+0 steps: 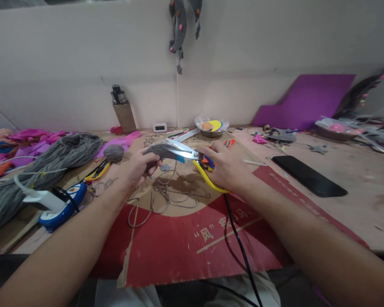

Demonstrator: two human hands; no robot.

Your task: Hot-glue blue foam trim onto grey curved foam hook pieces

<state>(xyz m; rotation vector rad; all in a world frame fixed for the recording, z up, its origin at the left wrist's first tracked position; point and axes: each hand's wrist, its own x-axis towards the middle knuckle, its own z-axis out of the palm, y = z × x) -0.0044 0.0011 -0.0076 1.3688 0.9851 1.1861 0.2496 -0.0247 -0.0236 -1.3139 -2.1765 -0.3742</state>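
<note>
My left hand (141, 166) is closed around a grey yarn-covered crescent piece (160, 150), held above the cardboard. My right hand (227, 164) grips a pair of scissors (187, 152) with a yellow handle. The scissors' blades are spread and lie against the crescent piece; I cannot tell whether they pass around any of it. A bit of teal shows under the crescent's right end. Below the hands, a loose tangle of thin grey yarn (166, 200) rests on the cardboard sheet (179, 256).
Left are a grey yarn hank (67, 155), a yarn ball (114, 153), a yellow utility knife (97, 170) and a blue-white power strip (73, 198). A phone (309, 175) lies right. A black cord (240, 243) crosses the front edge. A decorated crescent (179, 27) hangs on the wall.
</note>
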